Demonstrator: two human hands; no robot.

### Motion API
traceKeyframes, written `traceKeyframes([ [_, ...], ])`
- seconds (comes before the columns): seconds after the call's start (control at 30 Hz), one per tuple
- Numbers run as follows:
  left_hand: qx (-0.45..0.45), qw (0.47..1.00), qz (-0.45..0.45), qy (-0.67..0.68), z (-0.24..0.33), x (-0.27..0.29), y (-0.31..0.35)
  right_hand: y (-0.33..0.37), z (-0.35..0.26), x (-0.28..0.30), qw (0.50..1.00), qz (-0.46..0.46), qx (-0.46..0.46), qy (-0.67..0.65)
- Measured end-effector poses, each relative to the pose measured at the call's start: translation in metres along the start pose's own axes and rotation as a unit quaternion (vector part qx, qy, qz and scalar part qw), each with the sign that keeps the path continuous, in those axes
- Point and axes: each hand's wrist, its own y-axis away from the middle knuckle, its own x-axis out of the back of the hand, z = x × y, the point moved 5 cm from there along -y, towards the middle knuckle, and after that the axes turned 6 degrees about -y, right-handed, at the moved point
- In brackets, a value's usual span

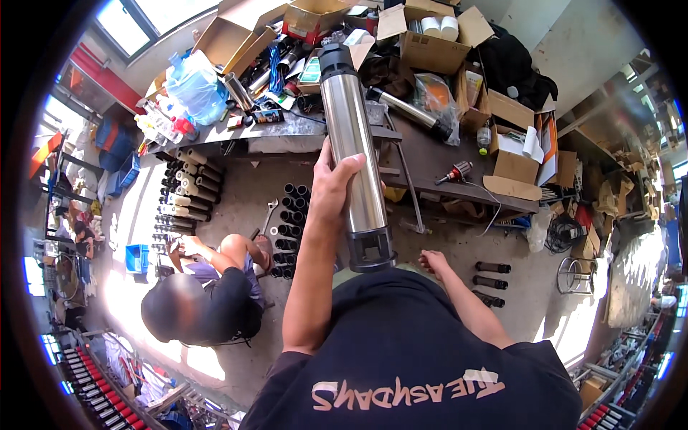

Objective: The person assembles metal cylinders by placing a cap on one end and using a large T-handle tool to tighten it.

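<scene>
My left hand [337, 183] is wrapped around the middle of a submersible pump [354, 129], a long shiny steel cylinder with black end pieces. It stands nearly lengthwise in front of me, leaning slightly left at its far end. The near black end [370, 249], which has a window-like opening, hangs just before my shirt. My right hand [432, 264] is low at my right side with its fingers curled in, and nothing shows in it. A similar steel pump [410, 113] lies on the cluttered bench beyond.
The workbench [430, 154] carries open cardboard boxes [433, 50], a blue-tinted plastic bag [193, 89] and a red-and-silver motor part [456, 173]. Black tubes [290, 222] stand on the floor; several short ones [491, 282] lie at right. A seated co-worker [208, 301] is at left.
</scene>
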Motion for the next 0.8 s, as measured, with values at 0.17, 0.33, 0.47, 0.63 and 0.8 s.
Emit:
traceKeyframes([
  [0.17,-0.027,0.997,0.026,-0.065,-0.001,0.009,-0.013,-0.012,0.007,-0.009,0.999,-0.024,0.030,-0.027],
  [0.33,-0.107,0.994,0.016,0.015,0.028,-0.005,0.008,-0.002,0.006,-0.007,0.999,0.017,0.050,-0.009],
  [0.47,0.045,0.933,-0.183,0.307,-0.046,0.004,-0.006,0.013,0.021,0.012,0.999,0.026,0.022,0.019],
  [0.63,0.165,0.962,-0.028,0.217,-0.073,0.030,-0.015,0.000,0.019,0.031,0.998,0.065,0.008,0.000],
  [0.8,0.203,0.974,0.047,0.085,-0.060,0.035,-0.021,-0.028,-0.024,0.027,0.984,0.104,0.106,0.104],
])
